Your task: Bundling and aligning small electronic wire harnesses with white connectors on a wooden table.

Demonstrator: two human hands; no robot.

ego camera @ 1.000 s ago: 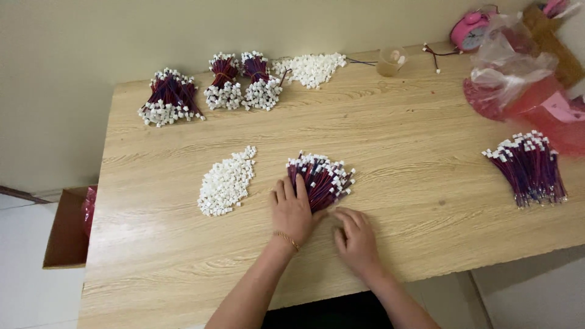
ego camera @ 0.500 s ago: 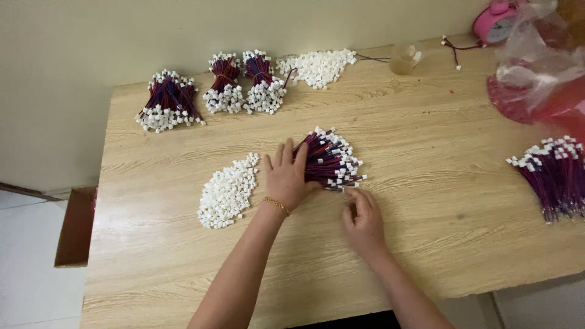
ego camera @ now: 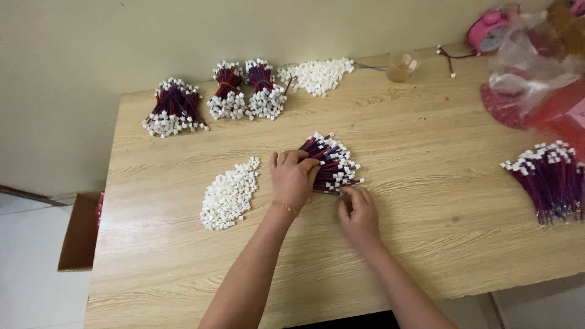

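Note:
A fanned bundle of dark red and purple wires (ego camera: 334,161) with white plug ends lies in the middle of the wooden table (ego camera: 426,152). My left hand (ego camera: 294,178) rests on its left part, fingers curled over the wires. My right hand (ego camera: 358,210) sits just below the bundle, fingertips pinching at the nearest wire ends. A heap of small white plastic connectors (ego camera: 230,193) lies just left of my left hand.
Three tied wire bundles (ego camera: 228,91) and a second white connector heap (ego camera: 317,75) line the far edge. Another wire bundle (ego camera: 550,180) lies at the right. Pink plastic bags (ego camera: 536,85), a small cup (ego camera: 402,66) and a pink clock (ego camera: 487,27) stand at the back right. A cardboard box (ego camera: 79,231) sits on the floor left.
The view has shifted right to left. My left hand has curled onto the bundle, and my right hand has moved up from the bare table to the wire ends.

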